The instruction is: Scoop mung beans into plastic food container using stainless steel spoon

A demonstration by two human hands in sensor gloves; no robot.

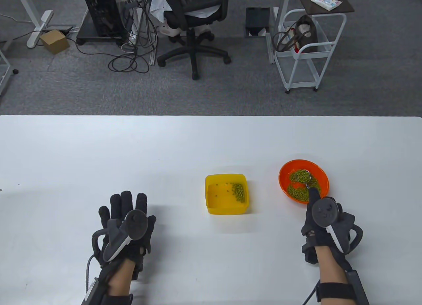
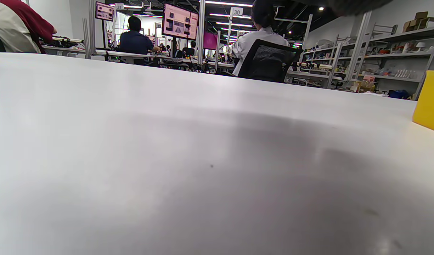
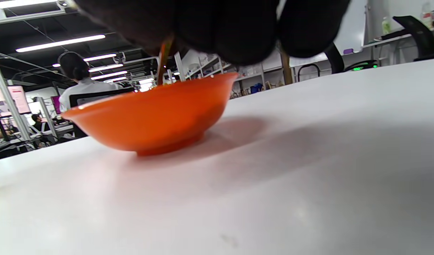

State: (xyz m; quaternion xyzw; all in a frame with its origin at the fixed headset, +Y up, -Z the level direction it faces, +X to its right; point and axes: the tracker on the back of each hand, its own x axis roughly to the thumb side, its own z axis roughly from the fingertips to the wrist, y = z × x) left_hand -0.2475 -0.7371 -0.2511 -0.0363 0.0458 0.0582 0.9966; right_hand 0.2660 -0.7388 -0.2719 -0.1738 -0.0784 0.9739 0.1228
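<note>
An orange bowl [image 1: 321, 174] with mung beans [image 1: 298, 192] stands at the right of the table; it also shows in the right wrist view [image 3: 149, 113]. My right hand [image 1: 313, 199] grips the handle of a stainless steel spoon [image 1: 302, 177], whose beans-filled bowl end lies inside the orange bowl. A yellow plastic container [image 1: 218, 199] stands left of the bowl, with some beans [image 1: 238, 191] in its far right corner; its side shows in the left wrist view [image 2: 431, 101]. My left hand [image 1: 127, 207] rests flat on the table, fingers spread, holding nothing.
The white table [image 1: 99, 153] stretches wide to the left and back. Beyond its far edge are an office chair [image 1: 194, 18] and a white cart [image 1: 306, 44] on the floor.
</note>
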